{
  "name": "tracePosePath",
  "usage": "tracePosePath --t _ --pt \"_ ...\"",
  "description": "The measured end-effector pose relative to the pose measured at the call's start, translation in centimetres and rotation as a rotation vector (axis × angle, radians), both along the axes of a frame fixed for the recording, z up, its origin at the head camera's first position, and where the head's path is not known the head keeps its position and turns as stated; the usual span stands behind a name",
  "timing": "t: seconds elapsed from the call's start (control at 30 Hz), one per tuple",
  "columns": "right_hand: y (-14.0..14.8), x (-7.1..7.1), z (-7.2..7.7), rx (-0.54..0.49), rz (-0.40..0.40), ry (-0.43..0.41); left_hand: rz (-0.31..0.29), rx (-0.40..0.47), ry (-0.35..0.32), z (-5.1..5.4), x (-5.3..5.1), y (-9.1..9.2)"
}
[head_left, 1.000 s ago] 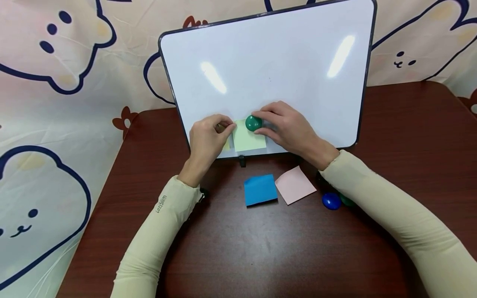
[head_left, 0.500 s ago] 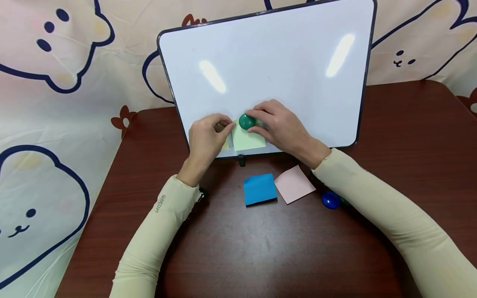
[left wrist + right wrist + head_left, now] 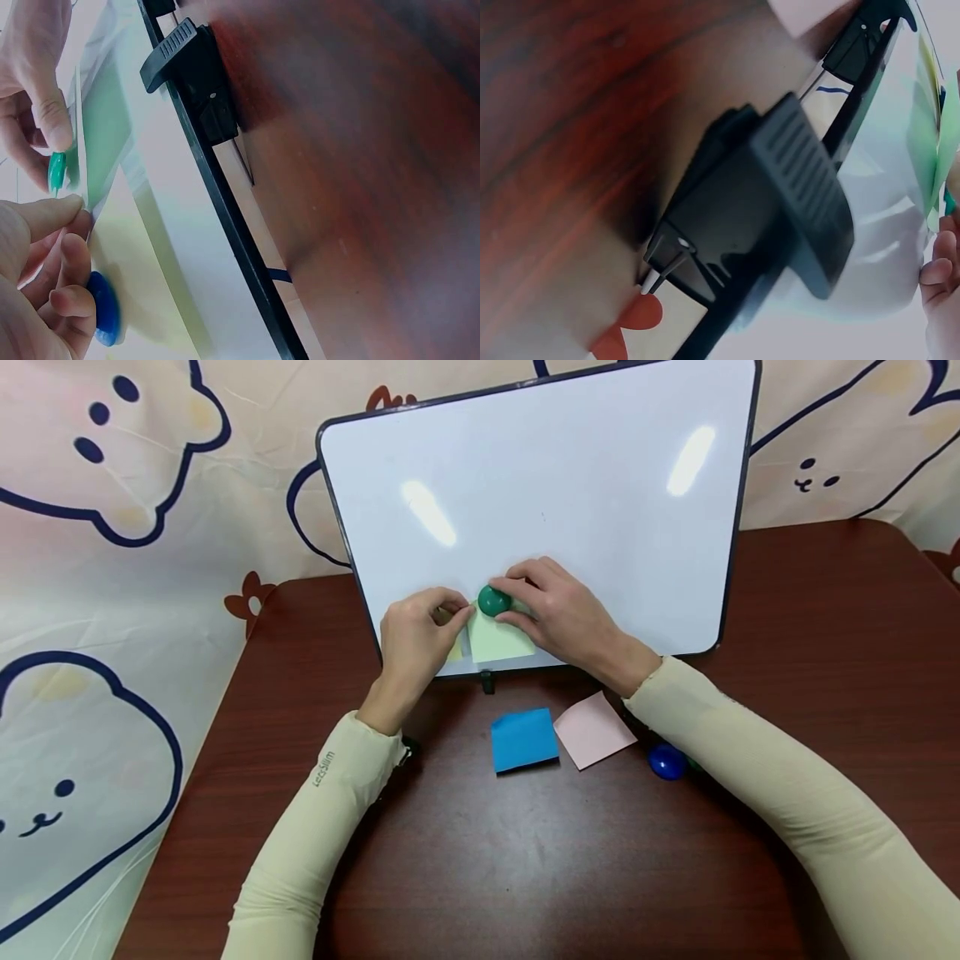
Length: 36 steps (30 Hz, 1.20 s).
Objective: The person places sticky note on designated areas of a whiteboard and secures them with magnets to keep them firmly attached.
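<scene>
A light green sticky note (image 3: 501, 640) lies against the lower part of the whiteboard (image 3: 570, 485). The left hand (image 3: 420, 635) pinches its upper left corner between thumb and index finger. Near the top edge of that note, the right hand (image 3: 558, 614) grips a round green magnet (image 3: 493, 601) by its sides. Left of the green note is a yellow note (image 3: 139, 277), partly hidden by the left hand in the head view. A blue magnet (image 3: 105, 309) sits on the yellow note, beside the left hand's curled fingers in the left wrist view.
A blue note (image 3: 524, 741) and a pink note (image 3: 595, 731) lie on the brown table (image 3: 570, 860) before the board. Right of them is another blue magnet (image 3: 667, 762), with something green partly under the right sleeve. Black clips (image 3: 780, 195) hold the board's lower edge.
The right hand has moved a little left and up with the green magnet, from the middle of the note's upper part towards its upper left corner. The left hand has stayed in place.
</scene>
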State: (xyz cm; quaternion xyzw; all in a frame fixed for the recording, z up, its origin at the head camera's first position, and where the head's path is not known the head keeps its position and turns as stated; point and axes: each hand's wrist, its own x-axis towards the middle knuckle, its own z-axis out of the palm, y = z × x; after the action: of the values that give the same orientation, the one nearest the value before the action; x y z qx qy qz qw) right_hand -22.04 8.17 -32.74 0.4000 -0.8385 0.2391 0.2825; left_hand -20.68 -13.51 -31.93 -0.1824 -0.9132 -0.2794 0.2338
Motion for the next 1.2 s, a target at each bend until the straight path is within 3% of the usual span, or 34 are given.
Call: tracePosePath --t 0.73,0.93,1.2 --pt "0.0 0.1 0.0 0.044 -0.038 0.007 -0.001 -0.012 0.011 0.2 0.2 0.0" --pt "0.2 0.2 0.1 0.0 -0.034 0.071 -0.003 -0.008 0.012 0.1 0.2 0.1" --pt "1.5 0.6 0.2 -0.042 0.038 0.189 -0.006 0.001 0.005 0.2 0.3 0.1"
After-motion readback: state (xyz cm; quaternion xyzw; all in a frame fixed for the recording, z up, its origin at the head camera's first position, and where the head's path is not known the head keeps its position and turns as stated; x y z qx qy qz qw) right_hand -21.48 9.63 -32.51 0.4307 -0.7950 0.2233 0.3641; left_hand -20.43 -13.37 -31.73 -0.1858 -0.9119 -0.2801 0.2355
